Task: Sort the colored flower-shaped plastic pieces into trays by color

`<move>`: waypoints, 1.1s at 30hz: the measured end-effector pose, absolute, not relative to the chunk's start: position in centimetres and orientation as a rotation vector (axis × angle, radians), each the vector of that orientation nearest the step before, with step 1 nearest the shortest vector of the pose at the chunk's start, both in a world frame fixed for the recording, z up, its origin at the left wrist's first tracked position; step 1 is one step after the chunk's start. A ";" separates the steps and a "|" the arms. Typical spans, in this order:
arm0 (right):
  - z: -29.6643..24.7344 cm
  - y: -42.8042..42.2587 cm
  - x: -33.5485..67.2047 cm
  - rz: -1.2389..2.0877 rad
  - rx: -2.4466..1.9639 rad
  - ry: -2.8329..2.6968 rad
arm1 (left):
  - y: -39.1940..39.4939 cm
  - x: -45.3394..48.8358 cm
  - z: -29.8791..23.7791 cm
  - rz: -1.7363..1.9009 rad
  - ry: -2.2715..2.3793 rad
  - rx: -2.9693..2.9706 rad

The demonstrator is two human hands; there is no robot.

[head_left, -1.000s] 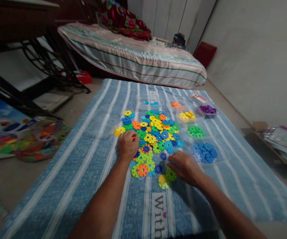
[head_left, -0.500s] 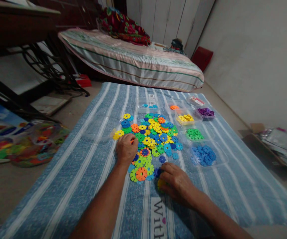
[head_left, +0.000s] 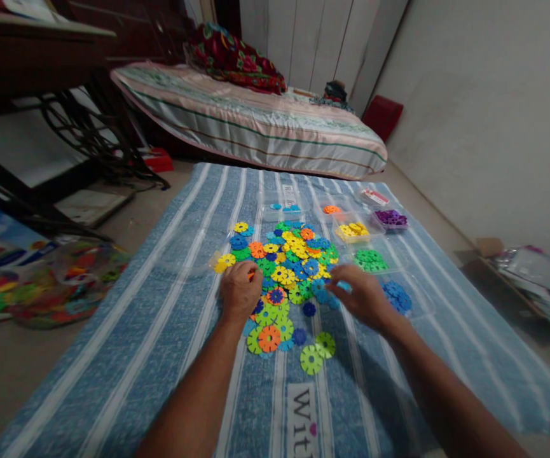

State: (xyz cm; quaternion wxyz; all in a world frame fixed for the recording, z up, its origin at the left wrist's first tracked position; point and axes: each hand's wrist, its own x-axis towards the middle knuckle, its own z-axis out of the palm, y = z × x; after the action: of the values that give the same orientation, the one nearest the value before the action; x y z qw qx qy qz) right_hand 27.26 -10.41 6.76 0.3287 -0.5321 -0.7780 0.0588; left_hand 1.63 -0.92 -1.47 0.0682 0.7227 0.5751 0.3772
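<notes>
Both hands are working a pile of discs (head_left: pixel 287 261) lying flat on the striped mat (head_left: pixel 160 331), too many to count. Left hand (head_left: pixel 240 291) is sitting curled on the pile's near-left edge, fingers pressed onto the discs. Right hand (head_left: pixel 363 296) is hovering by the pile's right side, pinching something blue, can't tell what exactly. Two green discs (head_left: pixel 318 352) are lying apart, nearest me. Four sorted trays: blue (head_left: pixel 398 296), green (head_left: pixel 371 259), yellow (head_left: pixel 353 230), purple (head_left: pixel 391 218).

The left hand (head_left: pixel 240 291) covers part of the pile of coloured discs (head_left: pixel 288 267), so what its fingers grip is hidden. The right hand (head_left: pixel 361 295) hides part of the tray of blue discs (head_left: pixel 401 298). The printed word at the blanket's (head_left: pixel 160 331) near edge is cut off.
</notes>
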 end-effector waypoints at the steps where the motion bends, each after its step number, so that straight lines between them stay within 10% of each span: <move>1: 7.3 -9.1 28.6 -0.051 -1.438 -1.906 | -0.9 1.6 -1.4 1.136 1.733 2.176; 6: 8.2 -6.3 31.5 -0.535 -1.511 -1.613 | -1.0 1.7 -1.4 1.141 1.735 2.173; 14: 2.9 -12.7 22.2 0.097 -1.255 -2.205 | -1.3 1.9 -1.2 1.109 1.738 2.170; 33: 0.9 -14.3 16.7 0.272 -1.290 -2.212 | -1.5 2.0 -1.0 1.105 1.763 2.161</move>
State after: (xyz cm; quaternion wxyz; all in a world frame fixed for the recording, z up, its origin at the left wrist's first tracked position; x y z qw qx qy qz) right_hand 16.66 -14.28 0.89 0.2795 -0.4810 -0.8248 0.1014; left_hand 1.96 -1.50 -1.01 0.0708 0.7186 0.5861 0.3675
